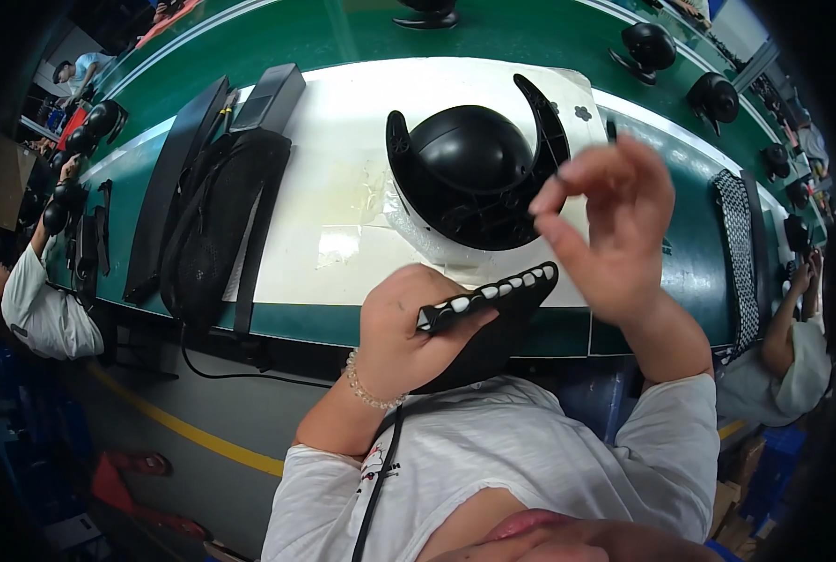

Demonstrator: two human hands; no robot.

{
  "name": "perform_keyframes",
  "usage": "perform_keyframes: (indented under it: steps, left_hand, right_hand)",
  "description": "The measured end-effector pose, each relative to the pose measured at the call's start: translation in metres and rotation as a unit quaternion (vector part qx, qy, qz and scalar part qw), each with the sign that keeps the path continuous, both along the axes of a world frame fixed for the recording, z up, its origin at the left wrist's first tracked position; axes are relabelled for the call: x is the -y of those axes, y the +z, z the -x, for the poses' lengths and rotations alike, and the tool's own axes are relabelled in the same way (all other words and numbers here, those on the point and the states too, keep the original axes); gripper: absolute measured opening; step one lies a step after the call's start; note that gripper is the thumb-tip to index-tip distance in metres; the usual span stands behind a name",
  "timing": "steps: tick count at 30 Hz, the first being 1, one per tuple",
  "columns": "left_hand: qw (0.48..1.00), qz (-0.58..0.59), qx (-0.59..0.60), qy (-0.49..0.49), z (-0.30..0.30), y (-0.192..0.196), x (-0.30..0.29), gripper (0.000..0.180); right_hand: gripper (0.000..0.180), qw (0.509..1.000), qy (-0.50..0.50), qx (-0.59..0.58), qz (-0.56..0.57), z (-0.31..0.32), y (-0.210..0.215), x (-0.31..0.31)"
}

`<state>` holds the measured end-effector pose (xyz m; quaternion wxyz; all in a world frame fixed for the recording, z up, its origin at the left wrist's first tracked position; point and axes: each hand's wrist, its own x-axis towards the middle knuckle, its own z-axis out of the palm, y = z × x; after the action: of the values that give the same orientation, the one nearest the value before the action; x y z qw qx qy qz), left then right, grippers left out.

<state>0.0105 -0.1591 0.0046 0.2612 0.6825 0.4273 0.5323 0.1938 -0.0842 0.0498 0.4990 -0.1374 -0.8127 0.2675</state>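
Black and thin, a curved panel (507, 323) with a row of white segments along its upper edge is seen in the head view, held in front of the person's white-shirted chest, near the front edge of the green tabletop (329, 318). The left hand (404, 323) pinches one end of it, thumb laid against the near face; a clear beaded bracelet (371, 386) circles that wrist. The right hand (615, 225) is raised above the panel's other end, apart from it, fingers curled and thumb tip close to the forefinger tip; blur makes it impossible to tell whether the two meet or pinch something small. Beyond the hands, a glossy black rounded shell (469, 150) with two upright curved horns rests on a large white board (315, 169) marked with patches of clear tape. To the left lie a black mesh-covered long pad (217, 220), a long flat dark piece (175, 206) and a dark grey rectangular block (273, 98). To the right is a black-and-white patterned strip (738, 258). A white-shirted co-worker sits at either side, and more round black shells (649, 47) stand on the green surface beyond
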Motion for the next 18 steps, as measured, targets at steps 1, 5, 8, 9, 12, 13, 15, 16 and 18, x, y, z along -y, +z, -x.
perform_keyframes:
  steps: [1, 5, 8, 9, 12, 13, 15, 16, 18]
  left_hand:
    - [0.997, -0.078, 0.010, 0.017, 0.000, -0.004, -0.001, 0.023]
    - [0.986, -0.121, -0.047, 0.109, 0.004, -0.013, 0.000, 0.030]
    - [0.980, -0.130, -0.074, 0.132, 0.002, -0.002, -0.008, 0.026]
    - [0.985, -0.108, -0.070, 0.118, 0.001, -0.001, -0.010, 0.022]
    - [0.986, -0.123, -0.067, 0.085, 0.000, -0.005, -0.018, 0.021]
    - [0.986, -0.119, -0.075, 0.085, -0.001, -0.004, -0.017, 0.021]
    - [0.987, -0.119, -0.067, 0.081, -0.001, -0.006, -0.018, 0.021]
    - [0.988, -0.119, -0.062, 0.078, -0.001, -0.007, -0.019, 0.021]
    - [0.988, -0.124, -0.061, 0.076, -0.004, -0.008, -0.020, 0.021]
  right_hand:
    - [0.076, 0.999, -0.013, -0.007, 0.029, 0.001, 0.002, -0.004]
    - [0.076, 0.997, -0.016, 0.019, 0.075, 0.008, 0.005, -0.007]
    - [0.076, 0.995, -0.029, 0.063, 0.068, 0.007, 0.007, -0.005]
    - [0.077, 0.995, -0.050, 0.089, 0.015, 0.007, 0.006, -0.005]
    - [0.065, 0.957, -0.130, 0.150, -0.212, 0.005, 0.006, -0.006]
    - [0.054, 0.941, -0.151, 0.131, -0.272, 0.007, 0.005, -0.006]
    - [0.049, 0.923, -0.136, 0.215, -0.289, 0.005, 0.012, 0.004]
    - [0.055, 0.911, -0.123, 0.273, -0.284, 0.006, 0.019, 0.012]
    - [0.036, 0.885, -0.140, 0.301, -0.327, 0.004, 0.021, 0.020]
